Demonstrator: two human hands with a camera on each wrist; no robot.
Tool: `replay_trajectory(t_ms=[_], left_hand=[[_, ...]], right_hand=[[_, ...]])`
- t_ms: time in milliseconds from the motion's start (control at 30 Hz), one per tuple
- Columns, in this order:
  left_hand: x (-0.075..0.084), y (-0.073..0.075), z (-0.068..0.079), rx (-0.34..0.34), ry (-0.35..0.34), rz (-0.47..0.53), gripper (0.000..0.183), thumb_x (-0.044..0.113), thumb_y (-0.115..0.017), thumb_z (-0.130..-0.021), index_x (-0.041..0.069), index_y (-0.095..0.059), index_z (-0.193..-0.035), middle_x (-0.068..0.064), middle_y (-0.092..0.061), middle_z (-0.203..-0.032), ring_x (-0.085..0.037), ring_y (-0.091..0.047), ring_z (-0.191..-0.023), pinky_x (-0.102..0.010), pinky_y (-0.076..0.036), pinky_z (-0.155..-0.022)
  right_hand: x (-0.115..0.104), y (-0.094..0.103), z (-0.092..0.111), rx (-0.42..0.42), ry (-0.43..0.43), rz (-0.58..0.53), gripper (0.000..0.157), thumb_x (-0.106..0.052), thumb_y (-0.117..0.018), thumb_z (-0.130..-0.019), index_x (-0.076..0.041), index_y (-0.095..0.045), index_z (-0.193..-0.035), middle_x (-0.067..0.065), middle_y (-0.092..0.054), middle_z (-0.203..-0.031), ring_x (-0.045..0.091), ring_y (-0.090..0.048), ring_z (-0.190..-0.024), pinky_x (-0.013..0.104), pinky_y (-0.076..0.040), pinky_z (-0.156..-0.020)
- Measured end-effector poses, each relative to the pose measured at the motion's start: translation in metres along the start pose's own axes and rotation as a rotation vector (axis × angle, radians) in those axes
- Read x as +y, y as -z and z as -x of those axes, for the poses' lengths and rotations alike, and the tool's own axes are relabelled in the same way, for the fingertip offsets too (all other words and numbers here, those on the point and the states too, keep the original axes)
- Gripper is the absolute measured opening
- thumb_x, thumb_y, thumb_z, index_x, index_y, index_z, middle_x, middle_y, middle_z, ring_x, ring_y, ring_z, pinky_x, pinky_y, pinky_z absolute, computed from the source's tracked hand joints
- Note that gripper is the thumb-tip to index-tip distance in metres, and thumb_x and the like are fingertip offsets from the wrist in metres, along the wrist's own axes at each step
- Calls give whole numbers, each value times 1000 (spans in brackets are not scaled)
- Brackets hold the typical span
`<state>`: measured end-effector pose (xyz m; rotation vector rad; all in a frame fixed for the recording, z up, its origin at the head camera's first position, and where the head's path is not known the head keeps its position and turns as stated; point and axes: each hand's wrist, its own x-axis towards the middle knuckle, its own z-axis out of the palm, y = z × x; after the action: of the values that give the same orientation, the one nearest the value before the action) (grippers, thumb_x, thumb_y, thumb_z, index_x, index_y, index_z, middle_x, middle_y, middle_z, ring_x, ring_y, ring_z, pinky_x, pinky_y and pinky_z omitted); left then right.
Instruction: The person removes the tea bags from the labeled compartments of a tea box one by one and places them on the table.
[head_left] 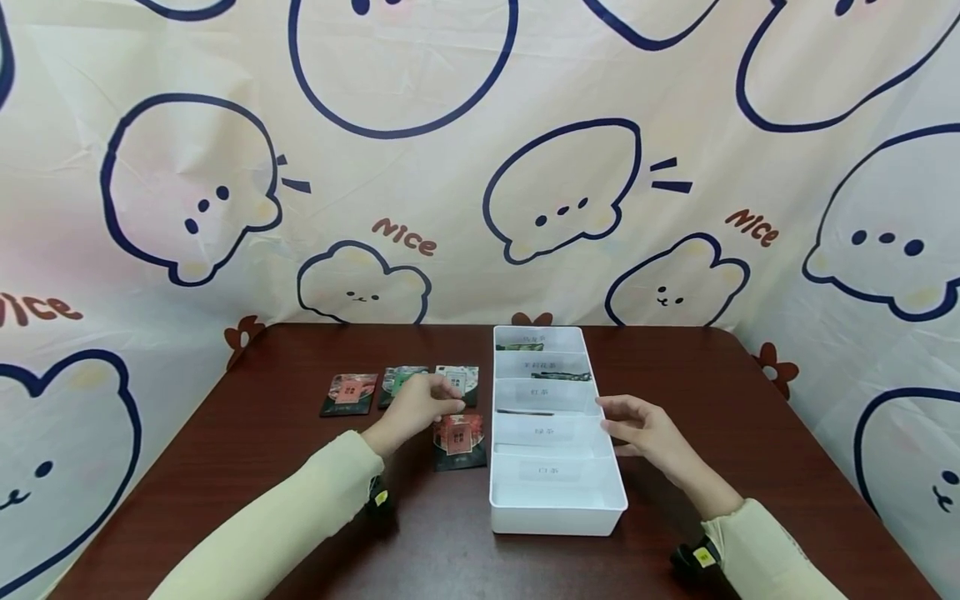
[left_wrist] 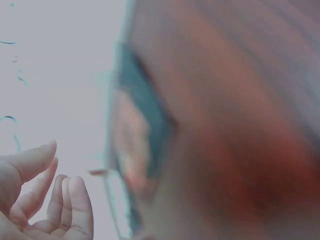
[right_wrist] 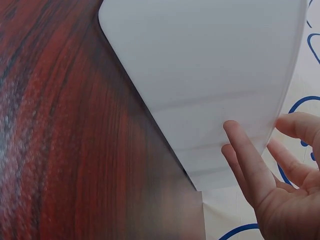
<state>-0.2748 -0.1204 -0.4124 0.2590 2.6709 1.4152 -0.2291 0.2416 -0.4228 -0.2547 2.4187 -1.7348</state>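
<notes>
My left hand (head_left: 422, 402) hovers over the tea packets with thumb and fingers loosely bent. In the left wrist view nothing lies between its fingers. Closest below it is a front red-and-dark tea packet (head_left: 459, 440), flat on the table. Behind lie a green packet (head_left: 396, 379), partly covered by the hand, a pale packet (head_left: 467, 382), and another red packet (head_left: 349, 395) to the left. A white divided box (head_left: 558, 521) stands right of the packets. My right hand (head_left: 648, 432) touches its right side wall and rim with extended fingers (right_wrist: 250, 160).
Labelled compartments run front to back in the box. Thin packets stand in the three rear ones, including a green packet (head_left: 562, 377). The dark red wooden table (head_left: 420, 550) ends at a cartoon-printed cloth (head_left: 465, 283) behind and at both sides.
</notes>
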Motion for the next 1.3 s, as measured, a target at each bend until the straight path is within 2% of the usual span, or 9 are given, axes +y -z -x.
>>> replay_trajectory(t_ms=[100, 167, 300, 433, 533, 733, 933, 1300], left_hand=[[18, 2, 2, 14, -33, 47, 9, 20, -73, -88, 14, -72, -94, -4, -68, -97, -29, -66, -79, -43, -57, -72], [29, 3, 5, 26, -65, 64, 11, 22, -73, -88, 15, -72, -96, -4, -68, -101, -26, -66, -79, -44, -57, -74], [47, 1, 10, 30, -96, 105, 12, 22, -73, -87, 15, -73, -97, -2, -68, -102, -20, -66, -77, -43, -58, -75], [55, -6, 13, 4, -106, 140, 13, 18, -73, -87, 12, -72, -99, -2, -68, -98, -21, -64, -80, -36, -58, -72], [55, -12, 13, -17, -119, 139, 13, 16, -72, -88, 10, -71, -100, -3, -67, -97, -19, -62, -79, -32, -57, -69], [52, -23, 15, -52, -137, 96, 10, 17, -72, -88, 13, -71, -98, -1, -67, -93, -18, -58, -81, -34, -54, -70], [43, -32, 12, -97, -126, 75, 10, 18, -72, -88, 13, -70, -97, 0, -66, -89, -16, -58, -80, -28, -52, -69], [37, -37, 9, -82, -127, -9, 6, 17, -73, -87, 15, -73, -92, -2, -64, -97, -16, -57, -85, -29, -52, -70]], right_hand=[[0, 0, 0, 1, 0, -2, 50, -19, -68, -91, 2, -51, -134, 26, -54, -128, 20, -66, -96, 43, -58, -76], [0, 0, 0, -2, -2, -5, 50, -19, -67, -91, 2, -50, -134, 26, -54, -128, 21, -66, -97, 43, -59, -76], [0, 0, 0, -5, -3, -10, 50, -18, -67, -92, 2, -50, -134, 26, -53, -128, 21, -66, -97, 42, -59, -76], [0, 0, 1, -2, -5, -6, 50, -18, -67, -92, 2, -50, -134, 26, -54, -128, 22, -66, -98, 41, -59, -76], [0, 0, 1, -1, -8, -6, 50, -19, -67, -92, 2, -50, -134, 26, -54, -128, 22, -66, -98, 42, -59, -76], [0, 1, 0, -4, -8, -9, 51, -20, -67, -92, 2, -50, -134, 26, -53, -129, 22, -66, -98, 43, -59, -76], [0, 0, 0, 2, -8, -5, 50, -19, -67, -91, 1, -51, -134, 25, -54, -128, 23, -66, -99, 42, -59, -76], [-1, -1, 0, 0, -8, -3, 50, -18, -67, -92, 1, -51, -134, 25, -54, -129, 22, -65, -99, 41, -59, -75]])
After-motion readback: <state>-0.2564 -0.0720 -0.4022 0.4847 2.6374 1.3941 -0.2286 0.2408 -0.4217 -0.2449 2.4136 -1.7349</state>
